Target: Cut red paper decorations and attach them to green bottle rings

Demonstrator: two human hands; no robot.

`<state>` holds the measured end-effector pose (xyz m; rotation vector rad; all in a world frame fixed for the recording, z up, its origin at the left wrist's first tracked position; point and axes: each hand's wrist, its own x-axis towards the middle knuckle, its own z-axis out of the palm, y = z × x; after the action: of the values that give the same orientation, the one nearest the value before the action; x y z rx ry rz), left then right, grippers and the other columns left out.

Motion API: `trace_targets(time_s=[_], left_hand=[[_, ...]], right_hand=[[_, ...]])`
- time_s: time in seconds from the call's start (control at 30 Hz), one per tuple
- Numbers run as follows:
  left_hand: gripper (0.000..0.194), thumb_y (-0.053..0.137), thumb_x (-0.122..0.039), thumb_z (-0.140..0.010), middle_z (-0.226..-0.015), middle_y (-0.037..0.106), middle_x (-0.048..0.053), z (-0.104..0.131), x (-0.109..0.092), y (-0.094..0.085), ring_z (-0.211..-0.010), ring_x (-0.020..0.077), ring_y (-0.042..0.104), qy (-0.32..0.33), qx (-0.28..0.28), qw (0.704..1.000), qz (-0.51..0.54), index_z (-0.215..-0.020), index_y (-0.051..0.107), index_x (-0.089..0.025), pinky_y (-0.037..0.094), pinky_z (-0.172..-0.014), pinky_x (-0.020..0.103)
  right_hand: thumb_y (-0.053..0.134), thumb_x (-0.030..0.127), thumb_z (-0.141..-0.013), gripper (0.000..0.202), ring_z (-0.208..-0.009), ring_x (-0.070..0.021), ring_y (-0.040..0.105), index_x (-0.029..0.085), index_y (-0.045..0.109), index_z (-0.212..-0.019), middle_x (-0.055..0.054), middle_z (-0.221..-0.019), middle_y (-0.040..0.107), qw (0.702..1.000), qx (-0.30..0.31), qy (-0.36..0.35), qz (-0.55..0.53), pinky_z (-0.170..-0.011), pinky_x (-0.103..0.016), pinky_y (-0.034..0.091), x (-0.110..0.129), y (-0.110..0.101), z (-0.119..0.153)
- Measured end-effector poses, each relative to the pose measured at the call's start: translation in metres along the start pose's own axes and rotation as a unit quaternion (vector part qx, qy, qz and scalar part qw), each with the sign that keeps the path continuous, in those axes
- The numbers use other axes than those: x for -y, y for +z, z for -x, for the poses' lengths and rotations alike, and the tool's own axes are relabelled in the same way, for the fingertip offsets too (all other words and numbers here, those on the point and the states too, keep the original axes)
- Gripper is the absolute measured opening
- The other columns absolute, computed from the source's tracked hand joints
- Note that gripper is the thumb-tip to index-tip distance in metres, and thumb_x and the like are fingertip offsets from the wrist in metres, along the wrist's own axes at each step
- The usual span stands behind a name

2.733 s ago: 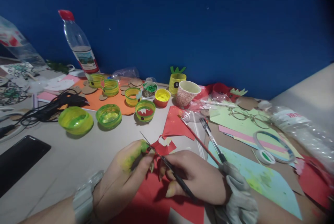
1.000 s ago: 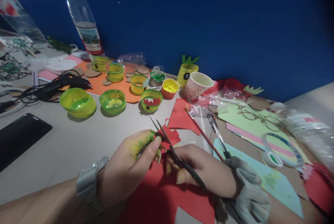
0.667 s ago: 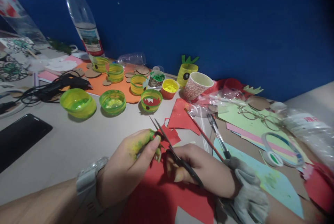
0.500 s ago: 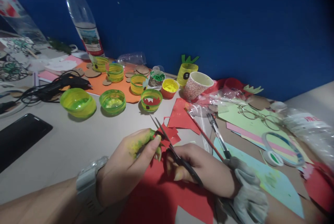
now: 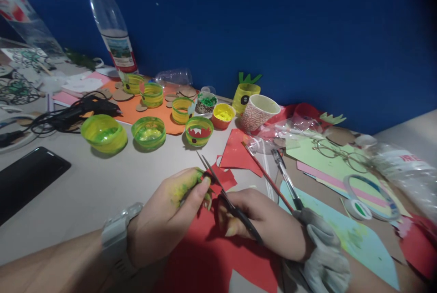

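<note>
My right hand (image 5: 244,213) is wrapped round a pair of black-handled scissors (image 5: 223,195), whose narrow blades point up and to the left, their tips slightly parted. Close beside the blades, my paint-stained left hand (image 5: 180,204) pinches a small piece of red paper (image 5: 205,175), mostly hidden by the thumb and fingers. Red paper scraps (image 5: 225,180) lie just behind the blades. Beneath both hands is a larger red sheet (image 5: 205,256). Beyond the scissors tips stands a yellow-green painted cup (image 5: 199,139) with a red zigzag-edged piece inside it.
Yellow-green bowls (image 5: 148,140), a black phone (image 5: 34,184) and a glue gun (image 5: 88,105) sit to the left. Paint cups (image 5: 223,122) and a patterned paper cup (image 5: 256,120) stand behind. On the right are a paintbrush (image 5: 268,177), a pen (image 5: 288,181), eyeglasses (image 5: 341,154) and tape (image 5: 392,206).
The scissors blades have drawn slightly closer together. Both hands stay in nearly the same place, and the whole view has shifted a little.
</note>
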<state>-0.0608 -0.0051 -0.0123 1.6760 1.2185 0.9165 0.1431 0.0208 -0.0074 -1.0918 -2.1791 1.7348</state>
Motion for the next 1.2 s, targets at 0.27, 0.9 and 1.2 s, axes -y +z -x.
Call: trace_targets(time_s=[0.27, 0.9, 1.2], left_hand=[[0.031, 0.035, -0.038, -0.1, -0.073, 0.055, -0.003, 0.0011, -0.0002, 0.0003, -0.069, 0.0109, 0.051, 0.0, -0.005, 1.0, -0.004, -0.082, 0.052, -0.021, 0.042, -0.066, 0.022], [0.022, 0.04, -0.021, -0.097, -0.07, 0.053, -0.005, -0.0002, -0.0016, -0.0024, -0.063, 0.0088, 0.047, 0.037, 0.009, 0.999, -0.007, -0.077, 0.049, -0.02, 0.041, -0.06, 0.02], [0.025, 0.039, -0.022, -0.097, -0.069, 0.052, -0.005, 0.0009, -0.0004, -0.0042, -0.062, 0.0085, 0.048, 0.03, 0.022, 0.999, -0.006, -0.074, 0.048, -0.02, 0.04, -0.059, 0.02]], right_hand=[[0.062, 0.059, -0.082, 0.046, -0.057, -0.0094, 0.039, 0.018, 0.047, -0.067, 0.006, -0.06, 0.047, 1.0, -0.015, 0.014, 0.006, -0.053, -0.02, 0.03, 0.003, 0.0004, -0.0008], [0.061, 0.065, -0.078, 0.05, -0.057, -0.0103, 0.046, 0.018, 0.049, -0.067, 0.005, -0.061, 0.054, 1.0, -0.013, -0.002, 0.024, -0.055, -0.021, 0.034, 0.0003, 0.0013, 0.0003], [0.061, 0.063, -0.08, 0.048, -0.057, -0.0109, 0.042, 0.018, 0.05, -0.068, 0.005, -0.062, 0.052, 0.998, -0.02, 0.004, 0.053, -0.054, -0.022, 0.032, 0.0009, 0.0009, -0.0008]])
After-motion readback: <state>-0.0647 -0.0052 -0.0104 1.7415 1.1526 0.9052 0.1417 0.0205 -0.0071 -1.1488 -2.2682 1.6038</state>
